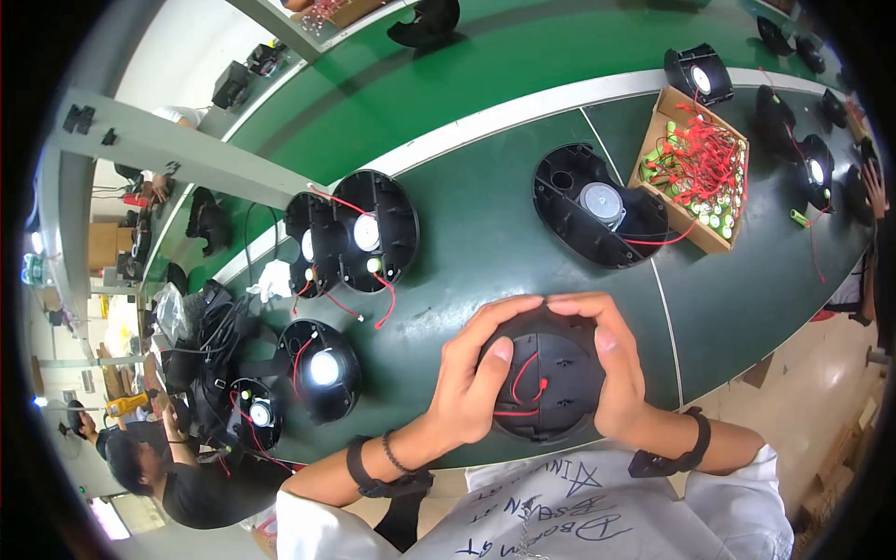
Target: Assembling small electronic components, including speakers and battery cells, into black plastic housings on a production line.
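Observation:
Close to my body, at the near edge of the table, is a round black plastic speaker housing. A red wire with a small red connector lies across its face. My left hand curves around its left side, thumb along the rim. The right hand wraps its right side the same way, and the fingertips of both hands nearly meet at the far rim. Beyond my hands lies an open black housing with a round silver speaker and a red wire.
A cardboard box of green battery cells with red wires stands at the back right. Several speaker housings sit to the left on the green table. Black cables heap at the far left, where a co-worker's arm shows.

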Demonstrator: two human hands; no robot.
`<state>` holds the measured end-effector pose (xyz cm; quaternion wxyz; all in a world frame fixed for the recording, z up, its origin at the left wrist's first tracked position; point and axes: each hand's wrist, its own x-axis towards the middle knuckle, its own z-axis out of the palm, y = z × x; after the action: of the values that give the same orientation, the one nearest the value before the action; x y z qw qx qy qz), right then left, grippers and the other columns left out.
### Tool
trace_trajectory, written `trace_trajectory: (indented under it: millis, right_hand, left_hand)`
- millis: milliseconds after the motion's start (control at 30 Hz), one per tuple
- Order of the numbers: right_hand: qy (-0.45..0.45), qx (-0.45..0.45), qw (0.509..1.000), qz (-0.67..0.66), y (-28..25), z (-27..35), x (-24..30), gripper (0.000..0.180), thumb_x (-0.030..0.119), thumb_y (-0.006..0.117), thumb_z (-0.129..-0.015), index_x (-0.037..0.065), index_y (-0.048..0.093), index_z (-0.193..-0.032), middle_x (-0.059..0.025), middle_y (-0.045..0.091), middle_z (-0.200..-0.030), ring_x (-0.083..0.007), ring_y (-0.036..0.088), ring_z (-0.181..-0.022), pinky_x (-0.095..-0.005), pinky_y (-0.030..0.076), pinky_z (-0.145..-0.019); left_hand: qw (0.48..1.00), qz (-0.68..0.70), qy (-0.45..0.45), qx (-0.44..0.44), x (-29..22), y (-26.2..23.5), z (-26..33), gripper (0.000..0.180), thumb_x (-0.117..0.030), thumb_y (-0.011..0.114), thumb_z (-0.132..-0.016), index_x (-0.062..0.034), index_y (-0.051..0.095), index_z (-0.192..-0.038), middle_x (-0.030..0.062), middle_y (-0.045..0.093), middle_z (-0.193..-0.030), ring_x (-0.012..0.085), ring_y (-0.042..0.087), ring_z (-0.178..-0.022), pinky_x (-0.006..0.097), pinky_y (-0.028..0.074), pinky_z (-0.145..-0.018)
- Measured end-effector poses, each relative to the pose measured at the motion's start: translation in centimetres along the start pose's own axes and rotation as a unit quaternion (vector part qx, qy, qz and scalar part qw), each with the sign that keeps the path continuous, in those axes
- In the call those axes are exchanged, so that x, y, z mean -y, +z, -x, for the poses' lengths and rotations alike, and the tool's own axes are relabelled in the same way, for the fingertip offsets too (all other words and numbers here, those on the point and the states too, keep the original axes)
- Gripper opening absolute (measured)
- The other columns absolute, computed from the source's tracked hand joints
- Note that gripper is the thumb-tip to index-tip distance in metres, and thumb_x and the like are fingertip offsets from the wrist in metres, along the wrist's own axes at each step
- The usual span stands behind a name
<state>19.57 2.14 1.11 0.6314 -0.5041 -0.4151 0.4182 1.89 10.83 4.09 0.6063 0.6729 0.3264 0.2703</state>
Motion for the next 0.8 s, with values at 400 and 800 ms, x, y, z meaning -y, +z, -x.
trace_trajectory:
  millis: [400, 800]
  right_hand:
    - [-0.009, -0.043, 0.998, -0.048, 1.2, -0.1, 1.1, 0.042, 0.022, 0.037, -0.111, -0.006, 0.068, -0.121, -0.0144, 0.071, -0.118, -0.0204, 0.065, -0.111, -0.0326, 0.047, -0.102]
    - [0.124, 0.105, 0.97, -0.182, -1.2, -2.1, 5.3, 0.052, 0.038, 0.041, -0.11, -0.002, 0.07, -0.124, -0.0147, 0.074, -0.123, -0.0239, 0.067, -0.118, -0.0389, 0.049, -0.111]
  left_hand:
    - [0.998, 0.031, 0.042, -0.043, 0.5, 0.6, 0.0, 0.044, -0.023, 0.042, -0.109, 0.0033, 0.065, -0.137, 0.0167, 0.073, -0.128, 0.0257, 0.066, -0.123, 0.036, 0.048, -0.11]
    - [0.93, 0.351, 0.06, 0.091, -1.1, 0.8, 4.8, 0.094, -0.045, 0.066, -0.102, -0.0031, 0.018, -0.171, 0.0133, 0.024, -0.176, 0.0264, 0.022, -0.163, 0.043, 0.018, -0.133]
